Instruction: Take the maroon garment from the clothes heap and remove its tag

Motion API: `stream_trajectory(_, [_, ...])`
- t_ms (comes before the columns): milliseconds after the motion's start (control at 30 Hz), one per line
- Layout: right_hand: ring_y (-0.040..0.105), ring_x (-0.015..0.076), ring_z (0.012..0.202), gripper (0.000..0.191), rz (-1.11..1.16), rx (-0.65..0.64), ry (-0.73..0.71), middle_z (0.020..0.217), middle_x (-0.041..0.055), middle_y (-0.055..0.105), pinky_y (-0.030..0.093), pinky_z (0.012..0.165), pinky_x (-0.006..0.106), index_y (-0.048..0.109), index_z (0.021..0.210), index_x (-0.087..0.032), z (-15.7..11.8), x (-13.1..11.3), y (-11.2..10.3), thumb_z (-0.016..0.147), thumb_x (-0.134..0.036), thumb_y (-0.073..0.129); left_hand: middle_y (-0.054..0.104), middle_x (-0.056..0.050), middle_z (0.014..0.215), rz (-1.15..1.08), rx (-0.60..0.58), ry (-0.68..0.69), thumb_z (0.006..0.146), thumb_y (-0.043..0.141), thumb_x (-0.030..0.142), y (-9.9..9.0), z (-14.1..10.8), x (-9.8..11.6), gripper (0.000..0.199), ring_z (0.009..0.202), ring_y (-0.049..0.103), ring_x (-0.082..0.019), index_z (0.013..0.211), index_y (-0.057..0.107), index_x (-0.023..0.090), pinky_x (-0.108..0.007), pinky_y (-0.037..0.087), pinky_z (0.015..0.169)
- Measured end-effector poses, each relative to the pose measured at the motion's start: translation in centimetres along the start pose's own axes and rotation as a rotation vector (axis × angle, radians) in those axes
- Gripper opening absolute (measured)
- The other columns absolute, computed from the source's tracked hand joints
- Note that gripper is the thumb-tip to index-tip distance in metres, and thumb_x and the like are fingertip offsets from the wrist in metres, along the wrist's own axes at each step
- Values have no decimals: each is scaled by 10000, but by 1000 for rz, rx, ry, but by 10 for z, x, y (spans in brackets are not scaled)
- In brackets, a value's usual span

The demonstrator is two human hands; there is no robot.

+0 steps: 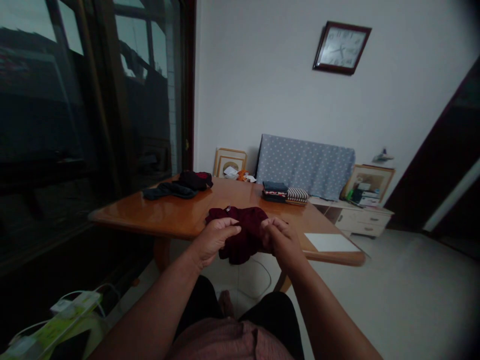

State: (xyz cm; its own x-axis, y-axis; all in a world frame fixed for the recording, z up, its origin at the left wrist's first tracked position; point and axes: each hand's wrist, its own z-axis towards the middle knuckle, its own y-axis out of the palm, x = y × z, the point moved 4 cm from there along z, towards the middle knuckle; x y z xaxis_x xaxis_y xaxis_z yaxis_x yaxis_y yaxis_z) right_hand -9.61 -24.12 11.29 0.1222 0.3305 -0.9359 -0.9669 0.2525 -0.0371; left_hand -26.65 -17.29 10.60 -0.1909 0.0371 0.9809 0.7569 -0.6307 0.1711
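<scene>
Maroon garment (243, 242), soft and light by its look, slumping over the table's (176, 215) six o'clock edge.
At its nine o'clock, the left hand (216, 239) has thumb and forefinger nearly meeting; I can't tell whether cloth lies between. At three, the right hand (283, 239) pinches the garment's side. Such limp stuff should sag mid-span, so I'd hold both outer edges.

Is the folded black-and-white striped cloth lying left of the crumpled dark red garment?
No, the striped cloth lies beyond and right of the garment.
</scene>
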Motion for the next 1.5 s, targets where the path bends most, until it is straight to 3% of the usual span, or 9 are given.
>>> stream_trajectory(100, [444, 100, 527, 366, -72, -308, -5, 580, -29, 515, 335, 513, 237, 559, 688, -199, -8, -12, 9, 907, -490, 595, 598, 36, 685, 44, 21, 24, 791, 724, 383, -6, 4, -2, 270, 494, 454, -52, 940, 676, 163, -179, 236, 447])
stream_trajectory(200, [514, 114, 635, 269, -98, -479, 34, 753, -10, 614, 386, 572, 234, 642, 922, -214, -12, -12, 15, 824, -452, 723, 556, 36, 679, 69, 97, 52, 784, 716, 417, -12, 8, -6, 274, 503, 444, -62, 846, 656, 158, -184, 248, 431])
stream_trajectory(367, [456, 100, 568, 323, -154, -296, -30, 658, -19, 550, 350, 529, 234, 602, 762, -193, -3, -1, 11, 883, -491, 638, 517, 35, 695, 32, 103, 79, 790, 715, 449, -10, 11, -8, 307, 539, 462, -72, 795, 610, 160, -184, 335, 440])
stream_trajectory(600, [495, 112, 584, 227, -110, -147, -62, 690, -26, 565, 394, 541, 238, 613, 895, -209, 1, 9, 16, 863, -430, 654, 490, 63, 654, 42, 62, 56, 825, 694, 476, -6, 8, -10, 339, 459, 461, -48, 788, 538, 178, -182, 300, 429])
stream_trajectory(867, [507, 127, 644, 169, -155, -97, -119, 725, -13, 579, 408, 573, 243, 620, 901, -211, 2, 17, 16, 878, -378, 627, 580, 32, 660, 15, 41, 11, 778, 671, 267, -3, 3, -8, 212, 541, 572, -83, 947, 592, 167, -180, 341, 499])
stream_trajectory(1233, [505, 125, 653, 129, -230, -52, -173, 745, -14, 593, 404, 583, 242, 647, 919, -204, -1, 15, 14, 881, -323, 616, 601, 12, 700, -16, 71, -8, 763, 741, 315, -4, 5, -12, 237, 560, 559, -73, 889, 640, 142, -184, 341, 512])
stream_trajectory(1500, [532, 131, 686, 118, -282, -26, -251, 797, 3, 624, 429, 604, 241, 647, 929, -207, -3, 15, 13, 895, -308, 596, 550, 41, 684, -57, 47, -15, 774, 754, 368, -2, 5, -15, 282, 574, 576, -80, 833, 565, 168, -183, 351, 515])
